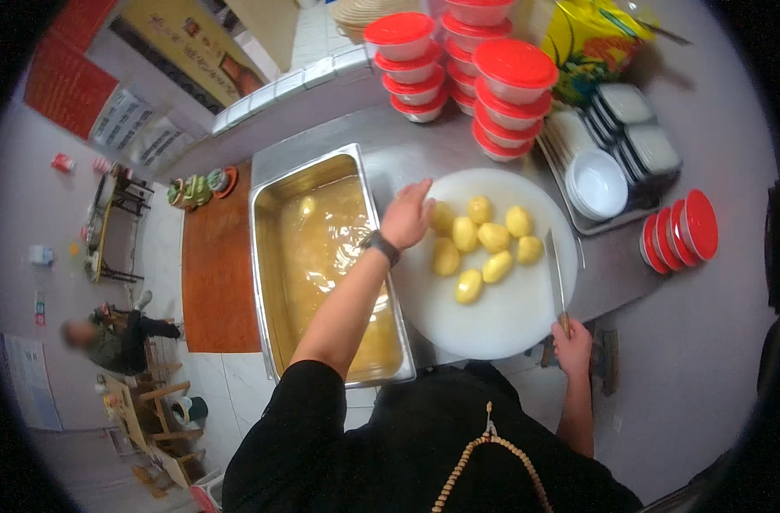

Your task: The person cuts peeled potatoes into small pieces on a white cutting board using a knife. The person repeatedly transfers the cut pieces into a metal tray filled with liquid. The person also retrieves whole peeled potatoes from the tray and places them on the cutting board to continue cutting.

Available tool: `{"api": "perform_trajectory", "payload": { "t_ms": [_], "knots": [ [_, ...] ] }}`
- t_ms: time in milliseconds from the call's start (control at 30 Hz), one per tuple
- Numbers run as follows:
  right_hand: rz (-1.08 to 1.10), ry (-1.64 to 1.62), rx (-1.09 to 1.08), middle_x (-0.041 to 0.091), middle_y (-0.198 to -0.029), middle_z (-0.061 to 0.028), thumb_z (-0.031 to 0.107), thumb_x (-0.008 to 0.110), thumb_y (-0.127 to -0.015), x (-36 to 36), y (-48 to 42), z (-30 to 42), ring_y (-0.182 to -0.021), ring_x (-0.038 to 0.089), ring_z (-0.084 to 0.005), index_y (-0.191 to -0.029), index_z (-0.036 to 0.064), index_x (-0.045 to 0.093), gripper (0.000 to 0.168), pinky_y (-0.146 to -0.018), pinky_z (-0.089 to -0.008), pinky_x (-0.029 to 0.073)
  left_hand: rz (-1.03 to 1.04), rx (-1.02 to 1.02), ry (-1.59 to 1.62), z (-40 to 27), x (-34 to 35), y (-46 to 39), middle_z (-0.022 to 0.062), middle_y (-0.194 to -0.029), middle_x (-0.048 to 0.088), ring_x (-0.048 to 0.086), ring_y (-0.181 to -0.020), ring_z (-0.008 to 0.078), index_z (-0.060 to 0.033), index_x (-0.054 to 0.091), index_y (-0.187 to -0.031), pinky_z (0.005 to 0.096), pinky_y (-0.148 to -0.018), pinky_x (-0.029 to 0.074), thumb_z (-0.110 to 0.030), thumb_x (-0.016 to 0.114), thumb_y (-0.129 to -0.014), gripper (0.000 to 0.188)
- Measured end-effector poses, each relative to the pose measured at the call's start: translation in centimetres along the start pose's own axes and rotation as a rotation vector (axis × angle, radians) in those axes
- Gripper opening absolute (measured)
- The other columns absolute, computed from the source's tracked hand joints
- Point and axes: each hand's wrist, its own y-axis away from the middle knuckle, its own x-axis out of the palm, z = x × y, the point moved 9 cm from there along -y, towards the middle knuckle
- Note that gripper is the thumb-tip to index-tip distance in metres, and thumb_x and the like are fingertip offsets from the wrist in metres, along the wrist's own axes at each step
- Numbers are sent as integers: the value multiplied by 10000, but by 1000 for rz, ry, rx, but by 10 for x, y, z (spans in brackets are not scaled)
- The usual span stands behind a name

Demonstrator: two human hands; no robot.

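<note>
Several peeled potatoes (493,238) lie on a round white cutting board (492,327). My left hand (407,215), a dark watch on its wrist, is over the board's left edge beside the leftmost potatoes; its fingers point away from me, and whether it touches a potato is unclear. My right hand (572,345) grips the wooden handle of a kitchen knife (555,272), whose blade reaches over the board's right side. Left of the board, a deep steel pan (258,282) holds cloudy yellowish liquid, with a potato (307,206) near its far end.
Stacks of red-lidded white bowls (513,96) stand behind the board. To the right are a metal tray (582,224) with white bowls (596,184) and black containers, and more red-lidded bowls (698,226). A yellow bag (585,48) is behind. A person (117,343) sits far left.
</note>
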Motion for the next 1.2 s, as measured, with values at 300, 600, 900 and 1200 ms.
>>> {"api": "perform_trajectory", "payload": {
  "t_ms": [300, 600, 900, 1200],
  "knots": [
    [-66, 233, -84, 591, -677, 4, 204, 727, -977, 2, 11, -7, -530, 519, -72, -970, 18, 653, 201, -478, -256, 425, -120, -679, -572, 289, -130, 92, 166, -1305, 643, 609, -1244, 372, -149, 632, -1339, 493, -1032, 511, -223, 686, -884, 464],
    [-87, 271, -33, 592, -695, -6, 220, 774, -938, 2, 28, 10, -629, 533, -89, -929, -15, 674, 255, -592, -301, 457, 298, -698, -249, 239, -98, 81, 194, -1417, 554, 628, -1228, 429, -179, 570, -1357, 504, -1023, 533, -351, 835, -781, 657],
    [-129, 399, -87, 620, -706, -48, 292, 798, -891, -11, 17, -18, -653, 532, -140, -870, -21, 655, 345, -646, -338, 480, 314, -565, -152, 129, -46, 132, 205, -1149, 725, 677, -1125, 394, -80, 649, -1238, 487, -969, 550, -444, 729, -801, 574],
    [-164, 421, -216, 662, -731, -132, 324, 793, -876, -3, 26, 12, -689, 640, -215, -894, -30, 671, 375, -678, -395, 510, 767, -545, -331, 91, -24, 129, 206, -1197, 739, 709, -1116, 382, -57, 745, -1179, 473, -952, 573, -470, 771, -797, 563]
  ]
}}
